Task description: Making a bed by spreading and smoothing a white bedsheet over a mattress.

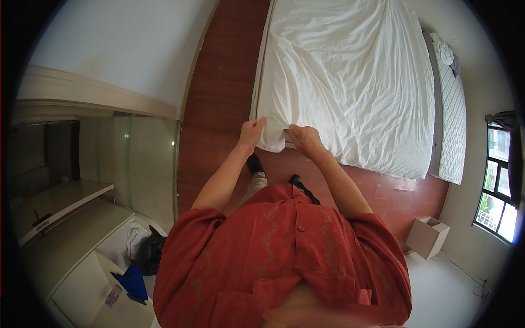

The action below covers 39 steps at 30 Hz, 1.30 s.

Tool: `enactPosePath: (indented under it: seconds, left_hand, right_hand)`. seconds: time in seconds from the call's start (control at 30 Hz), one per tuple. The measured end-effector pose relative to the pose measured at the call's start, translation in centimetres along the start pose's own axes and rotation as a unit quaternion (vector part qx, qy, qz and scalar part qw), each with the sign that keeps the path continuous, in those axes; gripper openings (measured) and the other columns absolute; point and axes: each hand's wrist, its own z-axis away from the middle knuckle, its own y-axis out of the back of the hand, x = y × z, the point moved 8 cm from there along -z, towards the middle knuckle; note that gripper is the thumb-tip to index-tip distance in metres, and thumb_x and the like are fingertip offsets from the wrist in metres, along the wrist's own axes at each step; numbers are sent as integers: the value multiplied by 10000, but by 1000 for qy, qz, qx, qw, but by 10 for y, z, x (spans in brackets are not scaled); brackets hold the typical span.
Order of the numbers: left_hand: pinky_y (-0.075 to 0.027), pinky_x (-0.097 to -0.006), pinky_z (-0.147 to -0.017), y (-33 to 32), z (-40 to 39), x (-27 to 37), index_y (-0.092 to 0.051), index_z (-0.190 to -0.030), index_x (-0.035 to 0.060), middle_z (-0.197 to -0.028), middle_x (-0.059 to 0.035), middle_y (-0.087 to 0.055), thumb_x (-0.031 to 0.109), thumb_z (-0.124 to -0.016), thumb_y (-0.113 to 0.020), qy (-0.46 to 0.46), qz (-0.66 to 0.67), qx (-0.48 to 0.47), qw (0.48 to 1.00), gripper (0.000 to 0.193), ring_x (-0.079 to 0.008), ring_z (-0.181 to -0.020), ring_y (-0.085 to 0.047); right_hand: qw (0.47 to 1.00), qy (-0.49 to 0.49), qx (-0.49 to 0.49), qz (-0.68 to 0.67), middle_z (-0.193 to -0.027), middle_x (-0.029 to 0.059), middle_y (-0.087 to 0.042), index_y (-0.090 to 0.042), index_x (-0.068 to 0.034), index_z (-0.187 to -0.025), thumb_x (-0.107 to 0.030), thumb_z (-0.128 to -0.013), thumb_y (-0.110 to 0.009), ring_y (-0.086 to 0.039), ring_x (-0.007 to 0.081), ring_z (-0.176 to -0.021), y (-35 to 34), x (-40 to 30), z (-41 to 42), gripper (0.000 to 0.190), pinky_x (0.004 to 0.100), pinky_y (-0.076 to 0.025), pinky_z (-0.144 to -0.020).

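Observation:
A wrinkled white bed sheet (352, 78) covers most of the bed in front of me. At the bed's near left corner, my left hand (252, 133) grips the sheet's edge. My right hand (304, 138) pinches the same sheet a short way to the right. Between the two hands the cloth hangs in a loose fold over the corner. Long creases run from my right hand up across the bed. The sheet's right side droops over the bed's near edge. Part of the pale bed side shows along the left.
Reddish wood flooring (217, 82) runs along the bed's left side. A quilted mattress (451, 119) stands by the right wall, near a window (496, 180). A small box-shaped cabinet (427, 238) is at lower right. Shelving (74, 229) with a blue item (132, 283) and a black bag (151, 252) lies left.

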Motion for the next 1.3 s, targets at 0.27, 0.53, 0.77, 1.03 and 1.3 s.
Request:
enactPosePath:
  seconds: [0.27, 0.53, 0.77, 1.03, 1.3]
  left_hand:
    - [-456, -335, -775, -22, 98, 97, -494, -1048, -25, -1011, -100, -559, 244, -866, -460, -36, 331, -48, 942, 326, -187, -876, -559]
    - [-448, -291, -758, 51, 125, 108, -540, -959, -21, -922, -89, -573, 225, -863, -492, -115, 174, 104, 972, 268, -153, -812, -554]
    - [-469, -264, -678, 25, 134, 125, -577, -889, -17, -867, -83, -610, 226, -870, -480, -147, 36, 36, 988, 262, -139, -739, -585]
    - [-468, -284, -730, -3, 145, 117, -545, -993, -56, -947, -125, -600, 227, -879, -448, -109, 60, 114, 986, 320, -170, -816, -593]
    - [-461, -300, -755, -7, 154, 125, -522, -1040, -57, -998, -138, -583, 249, -890, -417, -107, 71, 129, 983, 356, -187, -861, -584]
  right_hand:
    - [949, -33, 248, 192, -814, 111, -567, -526, -20, -876, -192, -752, -540, -559, 275, -754, 53, -29, 73, 213, 374, -450, -638]
    - [996, 13, 89, 26, -732, 95, -532, -496, -44, -746, -68, -719, -460, -546, 265, -729, 19, 28, 58, 51, 395, -454, -633]
    - [967, -134, 168, -138, -840, 131, -550, -553, -54, -906, -153, -758, -527, -549, 295, -800, 21, 113, 72, 180, 389, -445, -676]
    - [965, -240, 100, -12, -804, 170, -570, -545, 16, -891, -311, -807, -502, -564, 335, -759, 20, 190, -8, 341, 419, -447, -671]
    - [961, 108, 121, -224, -616, 178, -513, -499, 8, -675, -84, -756, -482, -475, 299, -534, 41, 78, -15, 123, 366, -389, -511]
